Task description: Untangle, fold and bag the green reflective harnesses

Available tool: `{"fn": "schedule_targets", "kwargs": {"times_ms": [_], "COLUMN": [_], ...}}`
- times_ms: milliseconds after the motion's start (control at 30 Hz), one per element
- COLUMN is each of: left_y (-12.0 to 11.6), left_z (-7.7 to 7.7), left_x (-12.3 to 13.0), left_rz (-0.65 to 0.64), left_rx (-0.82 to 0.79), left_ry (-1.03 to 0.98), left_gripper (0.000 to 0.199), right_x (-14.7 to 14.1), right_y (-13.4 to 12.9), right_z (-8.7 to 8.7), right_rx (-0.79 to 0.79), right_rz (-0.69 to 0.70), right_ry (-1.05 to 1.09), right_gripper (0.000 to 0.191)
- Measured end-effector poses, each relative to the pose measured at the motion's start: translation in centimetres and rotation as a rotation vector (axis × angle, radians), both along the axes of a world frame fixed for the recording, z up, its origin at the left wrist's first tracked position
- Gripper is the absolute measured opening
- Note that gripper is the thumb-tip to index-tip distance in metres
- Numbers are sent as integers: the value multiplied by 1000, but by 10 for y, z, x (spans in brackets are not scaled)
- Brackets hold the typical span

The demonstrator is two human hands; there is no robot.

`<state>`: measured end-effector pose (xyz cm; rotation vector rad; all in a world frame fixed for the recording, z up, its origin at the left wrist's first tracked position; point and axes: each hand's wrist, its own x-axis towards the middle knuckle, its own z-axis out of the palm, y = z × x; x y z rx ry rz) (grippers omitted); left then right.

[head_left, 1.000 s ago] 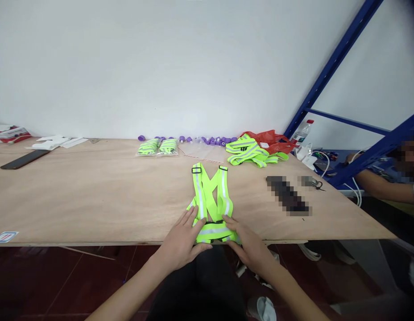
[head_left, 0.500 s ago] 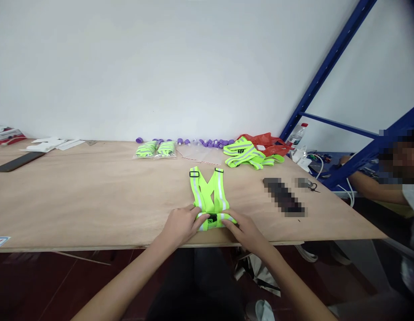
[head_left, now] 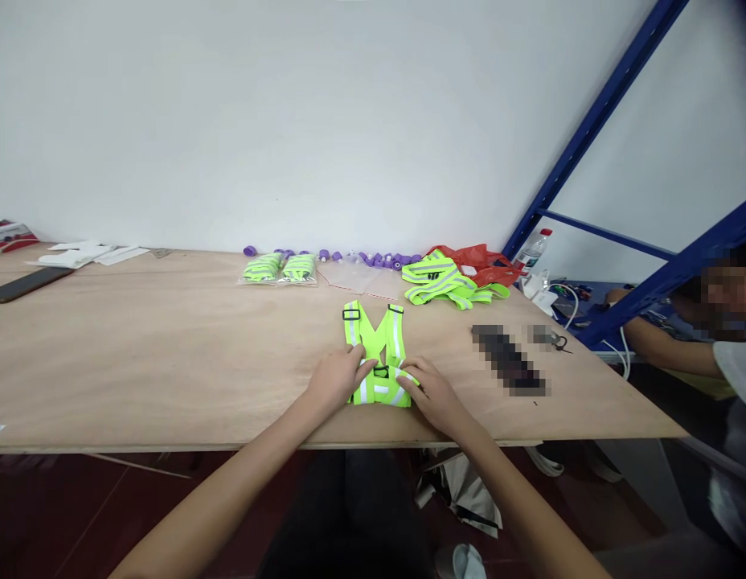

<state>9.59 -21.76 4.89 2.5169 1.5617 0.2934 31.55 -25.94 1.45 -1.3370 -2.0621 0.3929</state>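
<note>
A yellow-green reflective harness (head_left: 381,392) with silvery stripes lies on the wooden table (head_left: 186,362) near its front edge. Its two upper straps, each with a black buckle, point away from me, and its lower part is folded over. My left hand (head_left: 335,379) pinches the left side of the folded band. On the right side, my right hand (head_left: 432,394) grips the band between thumb and fingers. A black clip shows between the hands.
Two bagged harnesses (head_left: 263,268), a clear plastic bag (head_left: 364,277) and purple rolls (head_left: 379,260) line the back. Right of them lie loose harnesses (head_left: 442,280), a red bag (head_left: 485,264) and a bottle (head_left: 534,248). A person's arm (head_left: 662,344) shows behind the blue frame (head_left: 602,104).
Both hands have moved a little away from the table's front edge, carrying the folded band upward over the harness. More of the striped lower part now shows.
</note>
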Motion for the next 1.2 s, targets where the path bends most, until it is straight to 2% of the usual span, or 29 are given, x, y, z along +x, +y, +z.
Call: {"fn": "schedule_targets", "kwargs": {"times_ms": [100,267,500,567,700,800,900,1067,1200], "left_y": [1,6,11,6,-11,-22,-23,-15,-10], "left_z": [-4,-8,-9,-9,-15,-21,-23,-27,-36], "left_x": [0,2,5,-1,-24,-40,-49,-51,-52], "left_rz": [35,-4,57,30,-120,-218,-256,-286,-280], "left_rx": [9,106,45,48,124,141,81,21,79], "left_ry": [-37,20,-18,-24,-83,-161,-198,-194,-200], "left_gripper": [36,42,31,28,34,44,61,55,60], "right_x": [0,0,-1,-4,-12,-17,-19,-24,-24], "right_y": [3,9,12,11,7,5,3,-10,-20], "right_z": [-2,-3,-6,-8,-10,-10,-12,-15,-12], "right_rx": [0,42,97,122,201,302,351,269,149], "right_rz": [15,10,-61,-108,-195,-159,-115,-59,-25], "right_ry": [-21,-92,-328,-312,-272,-310,-374,-288,-174], "right_gripper": [27,30,28,24,19,19,24,16,51]}}
